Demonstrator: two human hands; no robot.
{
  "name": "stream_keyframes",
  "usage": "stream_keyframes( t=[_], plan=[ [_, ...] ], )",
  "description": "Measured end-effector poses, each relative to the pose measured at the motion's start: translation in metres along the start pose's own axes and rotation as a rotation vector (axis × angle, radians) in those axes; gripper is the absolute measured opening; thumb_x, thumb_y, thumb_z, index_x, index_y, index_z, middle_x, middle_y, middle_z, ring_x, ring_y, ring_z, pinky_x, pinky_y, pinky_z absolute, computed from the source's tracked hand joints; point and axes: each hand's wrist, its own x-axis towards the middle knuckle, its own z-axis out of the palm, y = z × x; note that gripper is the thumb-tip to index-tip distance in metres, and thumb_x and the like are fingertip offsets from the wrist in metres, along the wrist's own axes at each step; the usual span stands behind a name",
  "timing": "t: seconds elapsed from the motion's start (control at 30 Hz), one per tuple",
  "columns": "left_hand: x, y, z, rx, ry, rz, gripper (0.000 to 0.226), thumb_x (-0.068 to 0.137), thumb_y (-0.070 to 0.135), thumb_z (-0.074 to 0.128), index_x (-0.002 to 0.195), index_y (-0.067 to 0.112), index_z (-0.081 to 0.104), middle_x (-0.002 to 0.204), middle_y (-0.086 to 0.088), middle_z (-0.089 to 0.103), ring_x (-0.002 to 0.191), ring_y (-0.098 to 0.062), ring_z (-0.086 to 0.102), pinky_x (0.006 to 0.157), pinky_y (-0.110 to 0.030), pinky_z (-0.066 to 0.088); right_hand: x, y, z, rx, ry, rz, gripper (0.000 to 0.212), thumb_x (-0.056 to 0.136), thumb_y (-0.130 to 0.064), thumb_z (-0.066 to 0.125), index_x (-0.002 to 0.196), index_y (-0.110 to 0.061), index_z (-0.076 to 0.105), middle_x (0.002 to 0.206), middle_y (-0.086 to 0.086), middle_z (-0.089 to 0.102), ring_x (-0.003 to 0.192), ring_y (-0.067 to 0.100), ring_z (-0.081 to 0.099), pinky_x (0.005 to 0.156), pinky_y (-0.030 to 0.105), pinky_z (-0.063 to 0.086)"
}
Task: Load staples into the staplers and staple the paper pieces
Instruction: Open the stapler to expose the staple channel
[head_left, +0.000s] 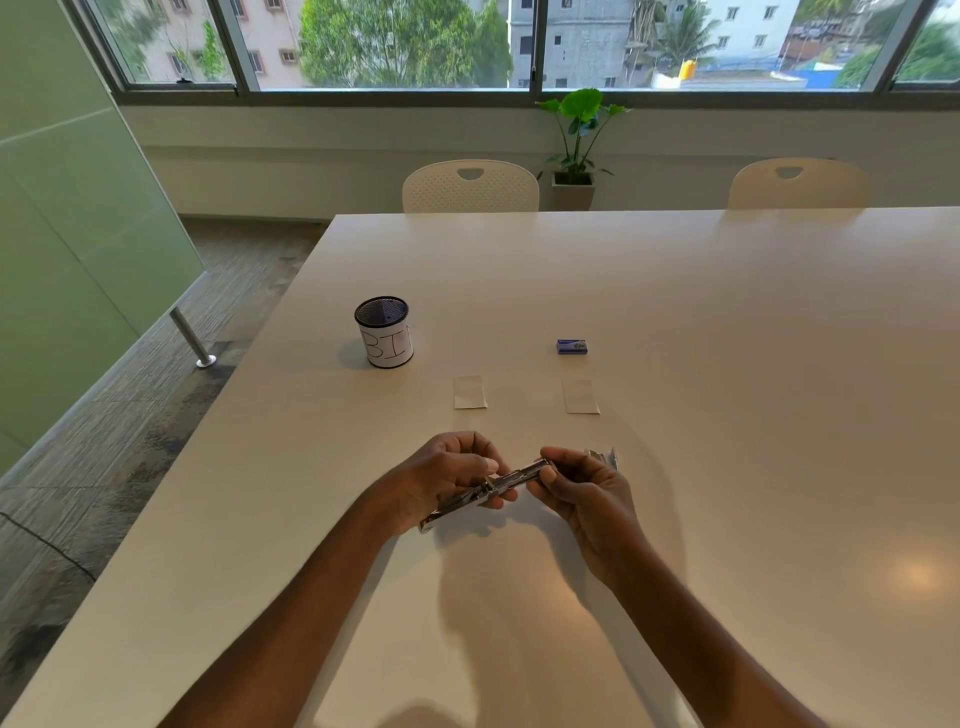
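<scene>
Quick count first: one shiny silver metal stapler in hand, a second bit of silver metal poking out just behind the right hand (too hidden to tell what exactly), two small white rectangular paper pieces lying flat side by side, one small blue staple box, one black mesh cup with a white "BIN" label.

All sitting on a big pale cream counter. Papers a bit farther out than the hands, blue box just beyond the right-hand paper, bin cup off to the far left of the papers. Two white perforated chairs at the far edge, one green potted plant between them under the window.

Stapler itself: slim, chrome-looking, opened out long with the inner channel showing. Held up just above the counter, near the front middle. Long axis running diagonally, low end pointing near-left, high end far-right.

Left hand with its grip clamped around the middle of the stapler, fingers curled over the top. Right-hand grip pinched together on the far-right tip, thumb and fingertips meeting on the metal.
</scene>
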Motion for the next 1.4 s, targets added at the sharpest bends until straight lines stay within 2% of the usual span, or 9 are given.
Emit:
stream_keyframes(
  t=[0.07,0.17,0.33,0.5,0.63,0.73,0.97,1.2,1.4],
  plan=[
    [0.0,-0.001,0.0,0.05,0.037,-0.01,0.035,0.098,0.019,0.072,0.124,-0.002,0.062,0.119,-0.029,0.074,0.109,-0.044,0.076,0.091,-0.048,0.064,0.0,0.001,-0.001,0.008,0.0,-0.002,0.026,0.095,0.014,0.066,0.118,0.006,0.073,0.106,0.023,0.077,0.101,0.034,0.077,0.084,0.035,0.068],
    [0.0,-0.006,-0.001,0.322,0.113,-0.001,0.046,0.086,0.031,0.089,0.124,0.016,0.069,0.113,-0.013,0.077,0.098,-0.029,0.077,0.08,-0.034,0.062,0.001,0.002,-0.004,0.026,0.011,-0.001,0.026,0.095,0.013,0.067,0.12,0.006,0.073,0.107,0.022,0.077,0.105,0.035,0.077,0.085,0.035,0.068],
    [0.0,-0.021,-0.006,0.674,0.332,0.07,0.031,0.075,0.015,0.093,0.104,0.024,0.084,0.095,0.005,0.079,0.083,-0.007,0.07,0.077,-0.019,0.052,0.002,0.0,-0.007,-0.047,0.023,-0.017,0.03,0.09,0.012,0.073,0.119,0.007,0.073,0.107,0.024,0.076,0.102,0.034,0.077,0.087,0.036,0.068],
    [-0.001,-0.032,-0.012,0.82,0.399,0.153,0.03,0.071,0.017,0.095,0.098,0.027,0.086,0.092,0.01,0.072,0.085,-0.006,0.069,0.078,-0.023,0.054,-0.001,-0.006,-0.006,-0.458,0.005,-0.113,0.025,0.09,0.01,0.075,0.114,0.002,0.076,0.101,0.025,0.079,0.091,0.032,0.081,0.078,0.03,0.068],
    [-0.001,-0.039,-0.015,0.921,0.428,0.192,0.032,0.068,0.024,0.097,0.096,0.034,0.087,0.091,0.011,0.071,0.085,-0.01,0.067,0.078,-0.033,0.057,0.004,0.001,-0.007,-0.922,0.029,-0.255,0.022,0.088,0.003,0.082,0.106,-0.01,0.084,0.092,0.004,0.08,0.076,-0.002,0.072,0.073,0.012,0.058],
    [-0.001,-0.043,-0.017,0.929,0.434,0.204,0.034,0.065,0.026,0.098,0.095,0.036,0.087,0.09,0.011,0.071,0.087,-0.013,0.066,0.08,-0.037,0.056,0.006,0.006,-0.007,-1.139,0.0,-0.384,0.026,0.084,-0.001,0.086,0.104,-0.017,0.085,0.093,-0.009,0.074,0.082,-0.008,0.066,0.073,0.003,0.046],
    [-0.002,-0.054,-0.02,0.883,0.444,0.229,0.033,0.066,0.025,0.099,0.095,0.036,0.087,0.09,0.01,0.072,0.09,-0.013,0.066,0.081,-0.04,0.056,0.005,0.008,-0.004,-1.366,-0.037,-0.446,0.027,0.081,-0.012,0.091,0.107,-0.019,0.085,0.096,-0.007,0.063,0.086,0.001,0.052,0.071,0.017,0.039],
    [-0.004,-0.057,-0.019,0.923,0.462,0.275,0.032,0.069,0.032,0.098,0.098,0.038,0.086,0.092,0.014,0.069,0.094,-0.011,0.062,0.083,-0.039,0.055,0.011,0.007,-0.006,-1.385,-0.046,-0.411,0.029,0.08,-0.015,0.093,0.107,-0.02,0.085,0.096,-0.005,0.063,0.086,0.005,0.054,0.071,0.01,0.035],
    [-0.002,-0.055,-0.026,0.942,0.472,0.321,0.031,0.071,0.058,0.091,0.095,0.04,0.085,0.093,0.017,0.068,0.091,-0.004,0.061,0.079,-0.039,0.056,0.012,-0.001,-0.005,-1.381,-0.095,-0.364,0.037,0.079,-0.016,0.094,0.114,-0.02,0.083,0.1,-0.005,0.064,0.087,0.011,0.057,0.074,0.022,0.046]
  ],
)
